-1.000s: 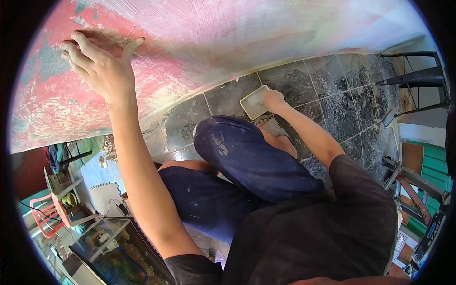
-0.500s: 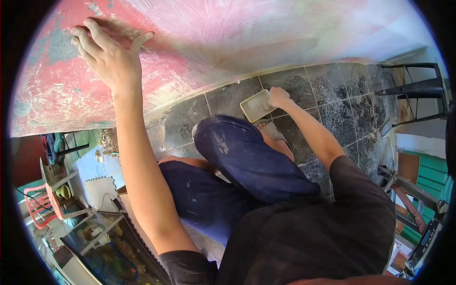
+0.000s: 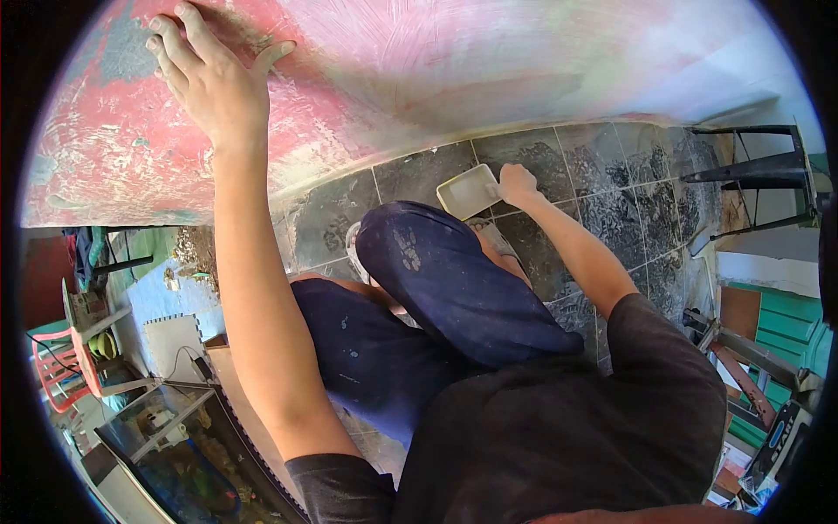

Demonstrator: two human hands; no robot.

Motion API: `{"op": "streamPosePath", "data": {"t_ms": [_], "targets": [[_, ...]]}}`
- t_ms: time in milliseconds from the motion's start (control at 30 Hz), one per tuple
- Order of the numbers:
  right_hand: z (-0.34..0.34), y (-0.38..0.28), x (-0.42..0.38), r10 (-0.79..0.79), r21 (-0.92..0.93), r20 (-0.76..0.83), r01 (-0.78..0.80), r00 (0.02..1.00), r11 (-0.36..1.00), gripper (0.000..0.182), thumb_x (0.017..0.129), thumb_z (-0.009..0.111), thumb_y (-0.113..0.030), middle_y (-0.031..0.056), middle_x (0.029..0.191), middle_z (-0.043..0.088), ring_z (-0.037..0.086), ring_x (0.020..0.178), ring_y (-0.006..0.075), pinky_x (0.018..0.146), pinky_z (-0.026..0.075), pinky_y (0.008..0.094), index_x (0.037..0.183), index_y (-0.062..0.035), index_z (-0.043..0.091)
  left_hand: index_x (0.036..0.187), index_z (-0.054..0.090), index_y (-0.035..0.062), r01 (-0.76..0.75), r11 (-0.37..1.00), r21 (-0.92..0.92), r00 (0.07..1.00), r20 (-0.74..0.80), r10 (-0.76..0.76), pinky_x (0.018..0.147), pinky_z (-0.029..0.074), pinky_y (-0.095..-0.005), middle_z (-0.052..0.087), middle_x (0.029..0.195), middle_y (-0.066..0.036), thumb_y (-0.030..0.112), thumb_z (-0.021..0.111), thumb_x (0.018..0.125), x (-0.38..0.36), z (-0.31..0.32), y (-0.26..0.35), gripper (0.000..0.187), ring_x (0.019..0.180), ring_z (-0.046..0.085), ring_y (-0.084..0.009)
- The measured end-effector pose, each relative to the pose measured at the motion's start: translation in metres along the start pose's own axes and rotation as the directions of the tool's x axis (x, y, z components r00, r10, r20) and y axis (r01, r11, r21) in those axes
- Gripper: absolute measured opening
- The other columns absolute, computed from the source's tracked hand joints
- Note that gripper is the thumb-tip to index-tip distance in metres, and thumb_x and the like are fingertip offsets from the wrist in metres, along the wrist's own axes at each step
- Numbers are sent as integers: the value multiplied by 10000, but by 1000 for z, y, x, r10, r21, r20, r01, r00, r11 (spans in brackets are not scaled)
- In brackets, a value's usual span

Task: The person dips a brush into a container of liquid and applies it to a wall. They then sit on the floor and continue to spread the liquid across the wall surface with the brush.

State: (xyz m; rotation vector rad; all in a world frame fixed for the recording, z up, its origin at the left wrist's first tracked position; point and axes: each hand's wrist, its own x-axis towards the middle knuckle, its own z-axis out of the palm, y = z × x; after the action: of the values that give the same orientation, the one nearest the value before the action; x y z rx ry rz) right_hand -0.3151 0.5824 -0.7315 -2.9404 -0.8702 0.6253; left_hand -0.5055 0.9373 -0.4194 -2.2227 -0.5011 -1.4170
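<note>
Wall [image 3: 471, 65] brightest at right, fisheye bending, black vignetted corners, sheen on tiles [image 3: 607, 162]

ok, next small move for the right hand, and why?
Likely bring the right hand up to the wall: it's down at the tray, and the red paint around the spread left hand is patchy. Whether the right grips a tool is unclear.

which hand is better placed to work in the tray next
Probably the right hand: it is low, right at the edge of the tray. The left hand is spread against the wall, well away from the tray.
</note>
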Motion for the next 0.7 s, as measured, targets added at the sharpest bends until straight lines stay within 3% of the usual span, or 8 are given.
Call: {"op": "streamPosePath", "data": {"t_ms": [233, 400, 700], "targets": [[-6, 20, 3, 41, 2, 30, -41, 999, 999, 389, 817, 781, -302, 269, 986, 733, 726, 975, 404, 837, 592, 469, 971, 51, 732, 1500, 333, -94, -43, 999, 8, 998, -40, 43, 1134, 373, -564, 341, 1488, -400, 682, 833, 619, 0, 2, -2, 1276, 1376, 368, -548], [-5, 39, 2, 51, -6, 5, -51, 999, 999, 292, 801, 775, -284, 257, 950, 737, 725, 952, 405, 830, 588, 469, 867, 0, 766, 1499, 336, -93, -37, 999, 18, 999, -23, 38, 1128, 377, -566, 346, 1485, -400, 689, 824, 630, -1, 3, -4, 1266, 1371, 371, -545], [-2, 59, 11, 79, -14, -27, -80, 996, 997, 264, 763, 797, -305, 224, 916, 746, 729, 910, 386, 821, 589, 457, 834, -51, 793, 1499, 349, -73, -24, 1000, 4, 999, -36, 24, 1132, 365, -564, 351, 1495, -381, 703, 811, 632, -1, 4, -4, 1252, 1367, 378, -535]]}}
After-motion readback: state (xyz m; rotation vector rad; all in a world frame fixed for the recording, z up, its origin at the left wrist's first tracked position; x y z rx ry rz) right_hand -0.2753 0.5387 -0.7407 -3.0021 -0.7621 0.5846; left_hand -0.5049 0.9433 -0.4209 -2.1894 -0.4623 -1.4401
